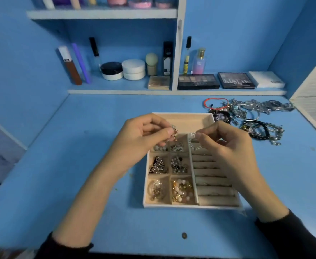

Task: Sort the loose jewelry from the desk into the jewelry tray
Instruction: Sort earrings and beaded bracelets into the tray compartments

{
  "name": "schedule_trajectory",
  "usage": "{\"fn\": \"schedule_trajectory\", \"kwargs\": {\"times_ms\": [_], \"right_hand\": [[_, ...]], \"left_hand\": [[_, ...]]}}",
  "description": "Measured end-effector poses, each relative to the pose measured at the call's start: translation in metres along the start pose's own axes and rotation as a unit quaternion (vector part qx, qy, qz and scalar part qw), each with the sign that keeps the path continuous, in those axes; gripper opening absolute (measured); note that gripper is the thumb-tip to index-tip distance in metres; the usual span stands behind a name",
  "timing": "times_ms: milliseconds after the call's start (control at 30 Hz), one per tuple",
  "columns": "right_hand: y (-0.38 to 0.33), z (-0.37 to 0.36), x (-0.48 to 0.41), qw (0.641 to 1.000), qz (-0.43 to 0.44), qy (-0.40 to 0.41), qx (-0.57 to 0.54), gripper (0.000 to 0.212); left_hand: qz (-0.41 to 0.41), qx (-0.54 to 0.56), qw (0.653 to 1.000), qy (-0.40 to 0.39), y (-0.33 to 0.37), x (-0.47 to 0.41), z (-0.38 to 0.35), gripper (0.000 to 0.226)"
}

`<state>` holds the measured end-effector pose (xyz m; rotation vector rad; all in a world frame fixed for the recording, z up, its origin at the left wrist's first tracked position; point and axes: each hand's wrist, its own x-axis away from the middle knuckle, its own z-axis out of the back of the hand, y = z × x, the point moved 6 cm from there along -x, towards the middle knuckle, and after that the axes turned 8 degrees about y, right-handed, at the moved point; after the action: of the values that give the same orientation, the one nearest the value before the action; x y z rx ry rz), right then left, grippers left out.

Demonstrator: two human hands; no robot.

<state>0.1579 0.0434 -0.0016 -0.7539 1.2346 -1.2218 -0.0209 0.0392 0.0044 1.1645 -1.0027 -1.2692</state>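
Pinching a small beaded piece between thumb and forefinger of the left hand, other fingers curled in behind. Pinching likewise with the right hand a pale beaded strand, free end hanging down toward the top of the ring-roll column. Both held up side by side, near each other but apart, above the far part of the jewelry tray; whether 2 separate items or 2 ends of 1, cannot tell.

Below, in the tray: 6 small compartments on the left in 2 columns, all with something in them, among it pearly beads, dark and gold chains, gold-and-pink pieces. Long compartment along the far edge apparently bare. Ring rolls on the right showing little or nothing, too blurred to say.

Further out, on the blue desk beyond the tray's far right corner, a sizeable heap of loose jewelry: red cord bangle, silver watches, dark bead bracelets, all tangled together and close by the tray. Behind that, a shelf of cosmetics, no part of the job.

Judging by this: well begun, perhaps around halfway, small items filed, bulkier bracelets and watches yet to go, and the 2 pinched bits not yet set down
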Motion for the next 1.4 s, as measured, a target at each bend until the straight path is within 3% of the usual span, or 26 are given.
{"fn": "schedule_trajectory", "kwargs": {"times_ms": [233, 400, 533, 733, 1033, 1100, 1200, 1300, 1400], "right_hand": [[-0.003, -0.011, 0.003, 1.000, -0.007, -0.005, 0.009, 0.011], [-0.004, -0.013, 0.008, 1.000, -0.006, -0.017, 0.014, 0.015], [-0.002, -0.011, 0.009, 0.999, -0.006, -0.023, 0.023, 0.015], [-0.003, -0.013, 0.013, 0.999, -0.004, -0.039, 0.025, 0.013], [-0.003, -0.011, 0.012, 0.999, -0.002, -0.036, 0.037, 0.013], [-0.003, -0.010, 0.009, 0.998, 0.009, -0.027, 0.050, 0.013], [-0.004, -0.010, 0.002, 0.996, 0.034, -0.016, 0.077, 0.013], [-0.009, -0.012, -0.002, 0.993, 0.063, -0.014, 0.104, 0.019], [-0.013, -0.021, 0.001, 0.990, 0.058, -0.050, 0.118, 0.012]], "left_hand": [[-0.030, -0.051, 0.998, 0.010, 0.000, 0.007, 0.013, 0.006], [-0.042, -0.109, 0.989, -0.086, 0.003, 0.021, 0.011, 0.008], [-0.023, -0.172, 0.968, -0.184, 0.001, 0.033, 0.009, 0.007], [0.003, -0.247, 0.932, -0.265, 0.001, 0.043, 0.004, 0.006], [-0.044, -0.410, 0.863, -0.291, -0.009, 0.042, -0.001, 0.008], [-0.044, -0.408, 0.864, -0.290, -0.010, 0.040, 0.000, 0.013], [-0.035, -0.334, 0.911, -0.240, -0.005, 0.032, 0.002, 0.015], [-0.068, -0.235, 0.967, -0.071, -0.005, 0.012, 0.010, 0.013], [-0.097, -0.155, 0.979, 0.089, -0.015, -0.002, 0.019, 0.017]]}}
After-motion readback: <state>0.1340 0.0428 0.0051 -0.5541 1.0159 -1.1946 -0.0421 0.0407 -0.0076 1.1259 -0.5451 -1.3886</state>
